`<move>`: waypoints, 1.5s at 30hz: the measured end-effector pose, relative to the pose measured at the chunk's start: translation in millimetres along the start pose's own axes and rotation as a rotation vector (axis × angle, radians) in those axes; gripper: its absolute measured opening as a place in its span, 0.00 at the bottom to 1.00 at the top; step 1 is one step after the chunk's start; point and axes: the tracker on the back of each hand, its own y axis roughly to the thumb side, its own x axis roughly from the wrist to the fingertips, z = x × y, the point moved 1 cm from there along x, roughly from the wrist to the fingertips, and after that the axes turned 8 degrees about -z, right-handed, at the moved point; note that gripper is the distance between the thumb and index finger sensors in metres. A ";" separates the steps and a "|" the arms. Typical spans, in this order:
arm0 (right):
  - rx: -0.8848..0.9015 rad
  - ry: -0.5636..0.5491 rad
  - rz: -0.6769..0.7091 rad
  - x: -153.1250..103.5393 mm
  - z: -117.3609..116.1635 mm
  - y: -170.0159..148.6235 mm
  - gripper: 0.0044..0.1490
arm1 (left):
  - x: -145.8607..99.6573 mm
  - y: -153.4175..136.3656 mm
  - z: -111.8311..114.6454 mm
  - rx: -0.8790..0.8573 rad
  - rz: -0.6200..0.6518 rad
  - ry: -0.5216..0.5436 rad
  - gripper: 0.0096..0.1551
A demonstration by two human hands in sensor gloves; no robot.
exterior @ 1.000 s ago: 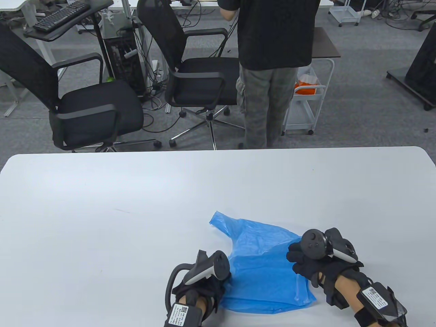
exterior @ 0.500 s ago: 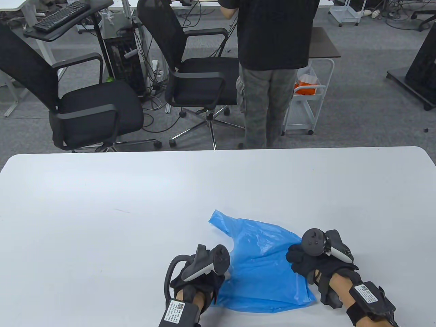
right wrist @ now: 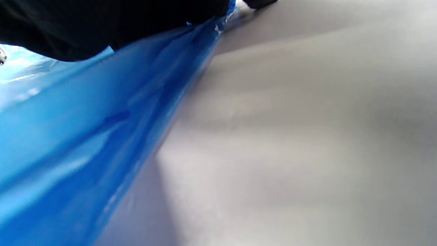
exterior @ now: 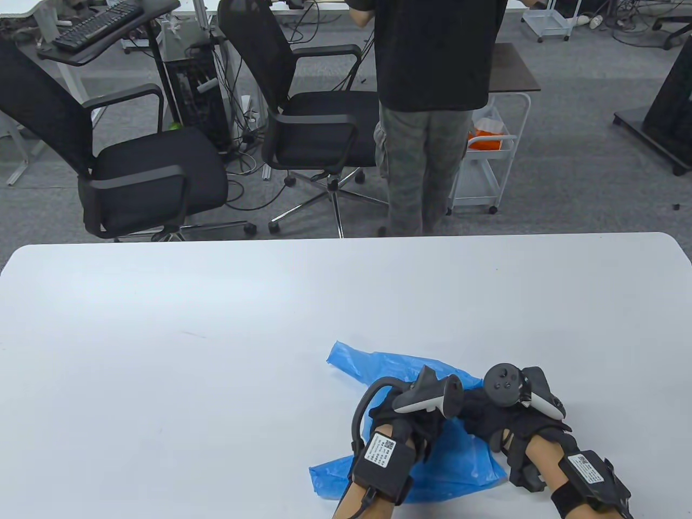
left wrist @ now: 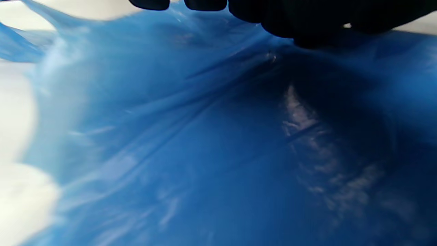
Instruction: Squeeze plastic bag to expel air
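Note:
A crumpled blue plastic bag (exterior: 459,470) lies on the white table (exterior: 216,324) near its front edge, right of centre. My left hand (exterior: 403,416) lies on the bag's middle. In the left wrist view its fingertips (left wrist: 273,20) bear on the blue film (left wrist: 170,136) where the creases gather. My right hand (exterior: 481,416) lies close beside it on the bag's right part. In the right wrist view that hand (right wrist: 102,24) holds the film (right wrist: 85,119), which runs taut from it down to the table. The fingers of both hands are mostly hidden under the trackers.
A person (exterior: 432,108) stands just beyond the table's far edge. Two black office chairs (exterior: 151,173) and a white trolley (exterior: 486,162) stand on the floor behind. The table stretches wide to the left and back.
My left hand has moved right, from the bag's left edge onto its middle, beside my right hand. The bag has bunched up and a corner now sticks out at the lower left.

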 end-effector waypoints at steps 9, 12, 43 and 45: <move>0.010 0.005 0.002 -0.4 -0.2 -1.3 0.31 | 11.3 -24.9 18.2 -0.070 -0.029 -0.065 0.35; 0.015 0.007 -0.001 -0.6 -0.2 -2.0 0.31 | 5.8 -46.5 24.6 -0.086 -0.064 -0.078 0.35; -0.093 -0.182 0.061 -1.8 46.8 22.6 0.35 | -37.9 -129.0 58.0 -0.215 -0.202 -0.047 0.35; -0.108 -0.155 0.035 8.0 43.3 24.0 0.35 | -37.9 -129.2 57.9 -0.221 -0.203 -0.049 0.35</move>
